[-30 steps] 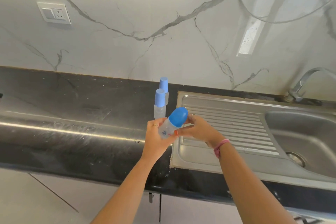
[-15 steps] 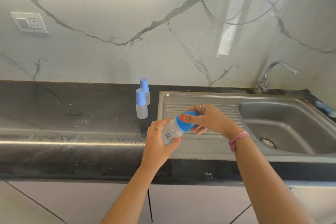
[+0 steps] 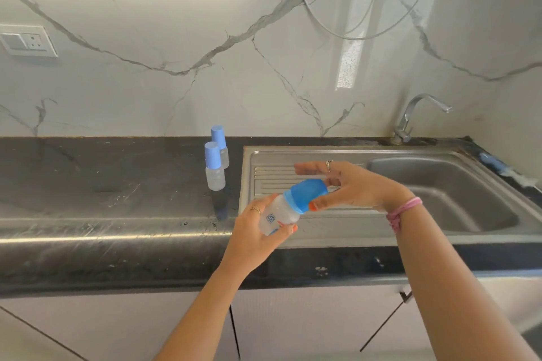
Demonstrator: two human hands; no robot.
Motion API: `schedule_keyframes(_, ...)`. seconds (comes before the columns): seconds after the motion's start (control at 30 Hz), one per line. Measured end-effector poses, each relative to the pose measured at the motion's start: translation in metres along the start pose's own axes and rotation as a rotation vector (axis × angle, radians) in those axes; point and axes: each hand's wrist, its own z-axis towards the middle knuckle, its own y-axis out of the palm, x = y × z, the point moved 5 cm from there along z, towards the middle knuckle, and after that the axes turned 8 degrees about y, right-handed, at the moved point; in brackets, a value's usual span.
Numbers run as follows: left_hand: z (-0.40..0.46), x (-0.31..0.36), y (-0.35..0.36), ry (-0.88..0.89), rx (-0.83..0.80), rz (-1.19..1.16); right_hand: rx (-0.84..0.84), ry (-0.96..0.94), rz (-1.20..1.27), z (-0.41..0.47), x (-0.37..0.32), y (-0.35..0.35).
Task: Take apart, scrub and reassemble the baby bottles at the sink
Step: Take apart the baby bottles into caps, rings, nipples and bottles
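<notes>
- While tilting over the front edge of the tabletop [image 3: 88, 184], the baby bottle [image 3: 281, 214] is lying in the left hand [image 3: 255, 231], whose fingers [image 3: 289, 228] are curling round its clear body, with the blue cap [image 3: 308, 193] pointing up and to the right toward the sink [image 3: 440, 184].
- In the same head view the right hand [image 3: 352, 187] is reaching to the cap with fingers stretched out and spread; the thumb tip is touching the cap's lower rim, while the other fingers are lying past the top of the cap, and whether they are touching it is unclear.
- Two more capped bottles [image 3: 215, 167] are standing upright, one just behind the other, on the dark tabletop just left of the sink's ribbed drainboard [image 3: 272, 179].
- A curved tap [image 3: 410, 117] is rising behind the basin, and a pink band [image 3: 401, 211] is circling the right wrist.
</notes>
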Motion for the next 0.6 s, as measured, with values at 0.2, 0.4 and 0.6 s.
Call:
schedule_keyframes(0.2, 0.0, 0.003, 0.008, -0.012, -0.01, 0.012, 0.063, 0.031, -0.013, -0.006, 0.005, -0.004)
schedule_keyframes(0.4, 0.002, 0.006, 0.023, -0.038, -0.028, 0.011, 0.097, 0.008, 0.02, -0.017, 0.013, -0.01)
schedule_keyframes(0.6, 0.001, 0.009, 0.048, -0.075, -0.001, -0.06, 0.201, -0.008, 0.225, -0.035, 0.042, -0.034)
